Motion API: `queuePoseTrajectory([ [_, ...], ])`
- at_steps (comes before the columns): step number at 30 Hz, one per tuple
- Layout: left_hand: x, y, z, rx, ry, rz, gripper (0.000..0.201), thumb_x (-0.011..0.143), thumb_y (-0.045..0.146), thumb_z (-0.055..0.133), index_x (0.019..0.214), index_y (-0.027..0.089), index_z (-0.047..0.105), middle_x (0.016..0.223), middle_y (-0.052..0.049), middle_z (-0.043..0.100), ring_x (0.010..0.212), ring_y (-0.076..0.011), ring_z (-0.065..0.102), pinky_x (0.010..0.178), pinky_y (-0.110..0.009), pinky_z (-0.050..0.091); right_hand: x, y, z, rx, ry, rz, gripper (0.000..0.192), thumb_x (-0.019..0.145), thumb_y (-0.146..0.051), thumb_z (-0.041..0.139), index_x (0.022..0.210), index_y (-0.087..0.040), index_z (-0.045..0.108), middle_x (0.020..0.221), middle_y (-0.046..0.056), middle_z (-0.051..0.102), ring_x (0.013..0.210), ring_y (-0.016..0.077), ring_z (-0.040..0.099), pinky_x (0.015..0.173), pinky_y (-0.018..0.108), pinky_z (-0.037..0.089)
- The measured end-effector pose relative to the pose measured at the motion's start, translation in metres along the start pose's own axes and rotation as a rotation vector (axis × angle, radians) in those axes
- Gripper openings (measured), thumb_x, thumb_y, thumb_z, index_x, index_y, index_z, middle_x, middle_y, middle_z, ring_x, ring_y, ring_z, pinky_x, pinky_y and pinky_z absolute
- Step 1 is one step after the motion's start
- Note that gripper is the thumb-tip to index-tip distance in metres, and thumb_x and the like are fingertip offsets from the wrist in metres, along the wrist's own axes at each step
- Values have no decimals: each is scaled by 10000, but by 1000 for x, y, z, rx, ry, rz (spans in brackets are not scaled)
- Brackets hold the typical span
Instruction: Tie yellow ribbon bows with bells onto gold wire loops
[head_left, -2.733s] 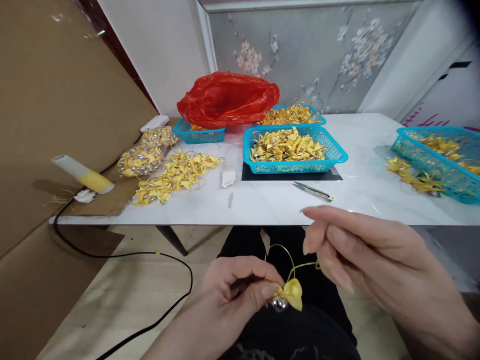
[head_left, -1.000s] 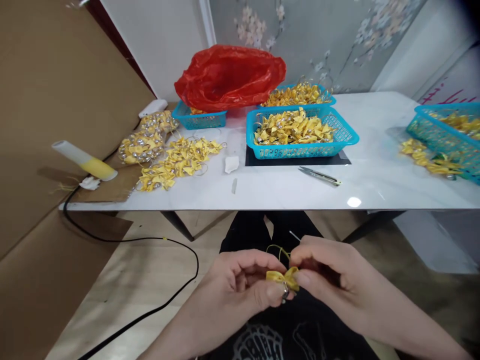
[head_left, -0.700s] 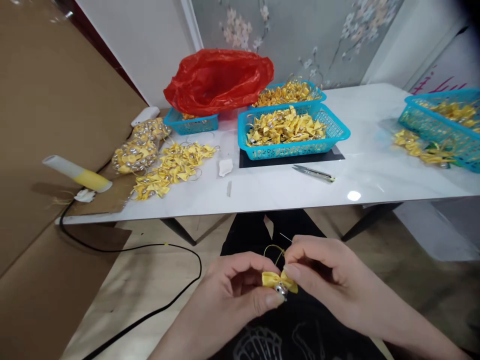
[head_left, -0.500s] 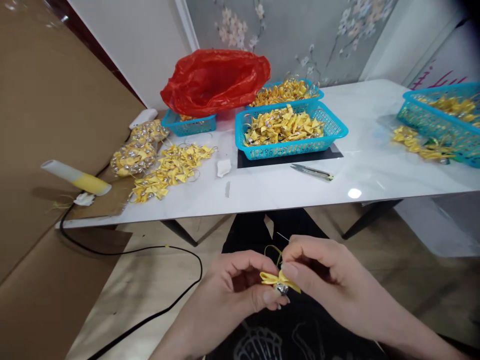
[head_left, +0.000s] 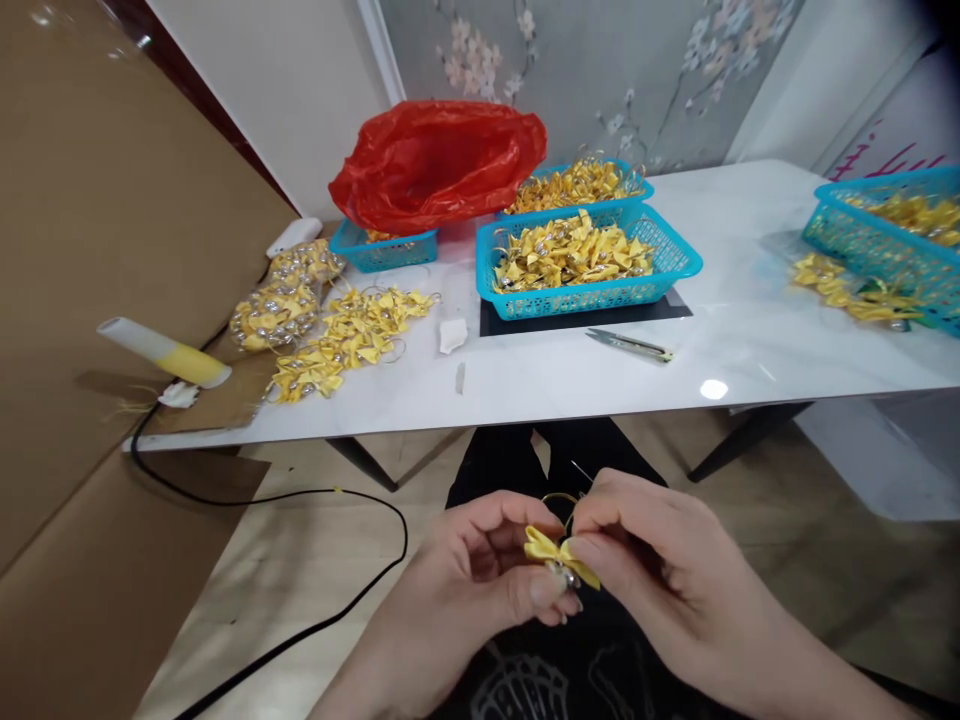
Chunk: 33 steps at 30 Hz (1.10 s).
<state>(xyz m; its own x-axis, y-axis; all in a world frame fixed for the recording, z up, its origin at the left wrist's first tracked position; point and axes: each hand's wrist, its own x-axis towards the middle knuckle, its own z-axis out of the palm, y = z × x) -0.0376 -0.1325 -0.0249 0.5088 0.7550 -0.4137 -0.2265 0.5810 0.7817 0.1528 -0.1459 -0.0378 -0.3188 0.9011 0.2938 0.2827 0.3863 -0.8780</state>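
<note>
While both hands worked below the near edge of the white marble bench (head_left: 570, 385), the left hand (head_left: 480, 575) and right hand (head_left: 660, 570) each had fingers closed on one small yellow ribbon bow with a silver bell (head_left: 561, 555), held over the lap. Judging by the loose pile of finished yellow bows (head_left: 349, 340) at the left, much was done. The middle blue plastic basket (head_left: 589, 265) and right blue basket (head_left: 885, 245) held many more bows; a red plastic bag (head_left: 439, 165) covered another at the far left.

1 head view looks forward and down, hands (head_left: 570, 580) close at 6 o'clock, white table (head_left: 570, 375) farther toward 12 o'clock.
</note>
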Motion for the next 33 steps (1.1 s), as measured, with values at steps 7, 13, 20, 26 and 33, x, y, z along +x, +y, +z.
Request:
queuePoseTrajectory([
  [7, 2, -6, -5, -57, -70, 2, 246, 734, 242, 857, 916, 177, 704, 712, 16, 727, 611, -73, 669, 616, -165, 533, -2, 4, 5, -42, 64, -106, 147, 944, -72, 498, 870, -193, 538, 729, -30, 487, 600, 89, 455, 525, 218, 358],
  [13, -6, -6, -6, 86, -42, 109, 457, 669, 152, 888, 1068, 265, 697, 945, 24, 716, 819, -103, 636, 742, -202, 519, -5, 4, 4, -28, 65, -40, 124, 951, -119, 529, 860, -201, 538, 713, -45, 469, 567, 77, 427, 502, 221, 320],
  [20, -3, -3, 1, 123, -22, 109, 184, 732, 166, 833, 867, 195, 712, 746, 54, 625, 679, -73, 518, 647, -170, 440, -4, 4, 6, 87, 7, 75, 146, 982, -207, 514, 839, -223, 540, 705, -46, 462, 563, 92, 420, 489, 230, 317],
  [26, 1, -3, 3, 136, 57, 141, 169, 691, 96, 833, 764, 180, 706, 707, 58, 642, 645, -67, 521, 607, -156, 425, 2, -1, 10, 344, -45, 280, 297, 988, -359, 503, 734, -204, 504, 658, -49, 425, 550, 94, 360, 475, 228, 285],
  [33, -1, -1, 6, 139, 36, 140, 173, 694, 139, 827, 742, 161, 663, 661, 61, 613, 605, -64, 498, 589, -168, 404, 2, -2, 8, 398, -78, 331, 333, 991, -418, 489, 743, -199, 520, 646, -45, 438, 557, 98, 357, 481, 226, 293],
])
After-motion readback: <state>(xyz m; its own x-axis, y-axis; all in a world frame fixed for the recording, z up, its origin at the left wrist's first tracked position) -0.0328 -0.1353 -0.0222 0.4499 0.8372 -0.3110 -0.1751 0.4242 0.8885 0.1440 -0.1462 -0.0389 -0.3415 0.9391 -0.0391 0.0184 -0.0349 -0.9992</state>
